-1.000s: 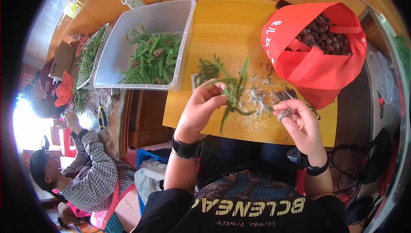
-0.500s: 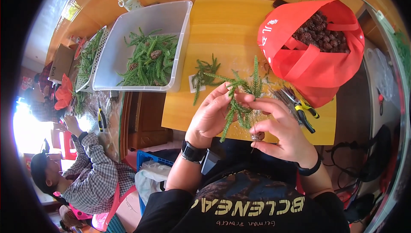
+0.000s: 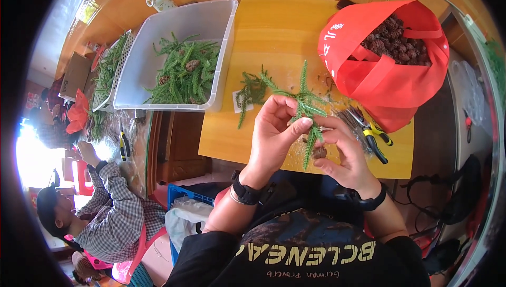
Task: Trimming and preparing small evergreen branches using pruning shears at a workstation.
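Above the near edge of the yellow table, my left hand [image 3: 276, 131] pinches a green artificial pine sprig [image 3: 304, 97] between thumb and fingers. The sprig's branches spread up and out, and one hangs down between my hands. My right hand [image 3: 345, 155] is closed beside it, its fingers curled round a small brown pine cone [image 3: 319, 152] under the sprig. Fingers partly cover where cone and sprig meet, so I cannot tell how they join. Another green sprig [image 3: 252, 94] lies on the table beyond my left hand, partly over a white printed card [image 3: 240, 102].
A clear plastic bin [image 3: 227, 39] of sprigs with cones stands at the left. At the right is a red bag [image 3: 363, 89] full of pine cones. Yellow-black pliers [image 3: 371, 137] lie beside thin brown stems [image 3: 349, 118]. A person in a checked shirt [image 3: 113, 208] sits at the left.
The sprig has turned more upright and moved slightly right. My left hand has shifted right with its thumb now across the sprig's middle; my right hand has drawn a little lower and left.
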`<state>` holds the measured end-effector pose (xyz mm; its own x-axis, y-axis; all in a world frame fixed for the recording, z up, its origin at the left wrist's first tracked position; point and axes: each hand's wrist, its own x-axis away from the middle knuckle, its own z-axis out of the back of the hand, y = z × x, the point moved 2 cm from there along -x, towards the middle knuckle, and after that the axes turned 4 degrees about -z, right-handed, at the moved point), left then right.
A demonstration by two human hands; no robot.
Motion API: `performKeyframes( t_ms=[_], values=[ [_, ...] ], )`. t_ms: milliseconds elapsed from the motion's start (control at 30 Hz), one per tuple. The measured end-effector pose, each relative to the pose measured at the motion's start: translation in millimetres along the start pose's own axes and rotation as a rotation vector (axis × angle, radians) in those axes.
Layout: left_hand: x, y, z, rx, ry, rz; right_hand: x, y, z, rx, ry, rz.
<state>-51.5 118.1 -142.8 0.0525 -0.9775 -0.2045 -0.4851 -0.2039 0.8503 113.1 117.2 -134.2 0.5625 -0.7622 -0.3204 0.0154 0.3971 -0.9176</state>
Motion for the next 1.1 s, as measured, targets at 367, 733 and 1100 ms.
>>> performKeyframes(
  t_ms=[367,733,1100],
  values=[
    [1,14,-7,-0.285,0.148,-0.08,-1,3,-6,-0.201,-0.001,0.002],
    [0,20,2,-0.824,0.073,-0.319,4,-4,-11,-0.523,0.074,-0.156],
    [4,27,-8,-0.176,-0.323,0.057,14,4,1,-0.69,0.152,-0.258]
  ],
)
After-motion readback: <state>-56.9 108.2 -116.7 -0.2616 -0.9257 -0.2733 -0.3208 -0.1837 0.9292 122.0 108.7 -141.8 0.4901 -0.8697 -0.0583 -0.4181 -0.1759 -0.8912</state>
